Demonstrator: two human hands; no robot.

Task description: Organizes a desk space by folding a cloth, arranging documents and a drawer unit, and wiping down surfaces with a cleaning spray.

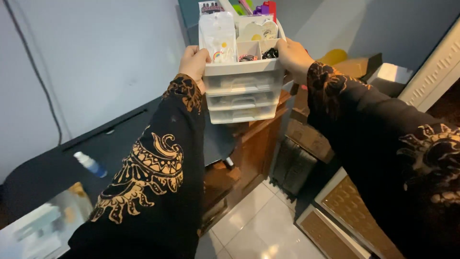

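Two hands, left hand (193, 61), right hand (293, 55), gripping drawer organizer (242, 91) sides

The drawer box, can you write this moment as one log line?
left hand: grips left side of white drawer box | right hand: grips right side | box: held up, drawers shut, top tray full
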